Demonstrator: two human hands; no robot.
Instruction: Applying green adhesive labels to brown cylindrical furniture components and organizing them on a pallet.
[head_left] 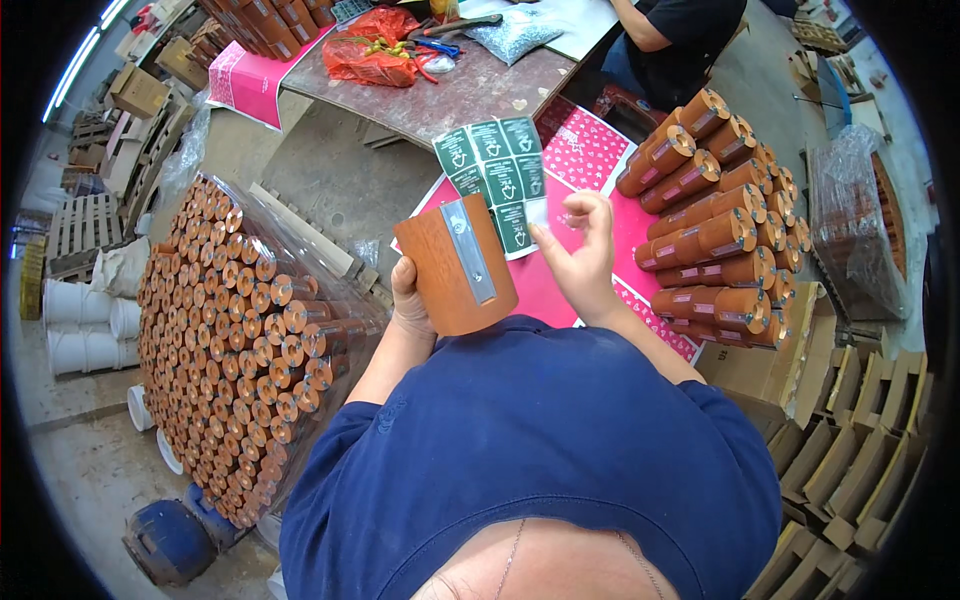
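Left of your cylinder point(457, 265), the wrapped stack point(235, 350) holds far more tubes, seemingly unlabelled, than the pile point(720, 225) on its right, whose tubes already wear labels (so by my reckoning most of the work is left). Just behind the cylinder lies the green sticker sheet point(497, 175), several stickers remaining. Your left hand point(408, 300) grips the cylinder upright from below; its metal strip is bare. Your right hand point(583, 255) pinches at the sheet's lower edge.

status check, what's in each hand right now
Left hand grips orange-brown cylinder, metal strip facing up. Right hand pinches at green label sheet. Nothing between hands; finished cylinders stack lies to the right.
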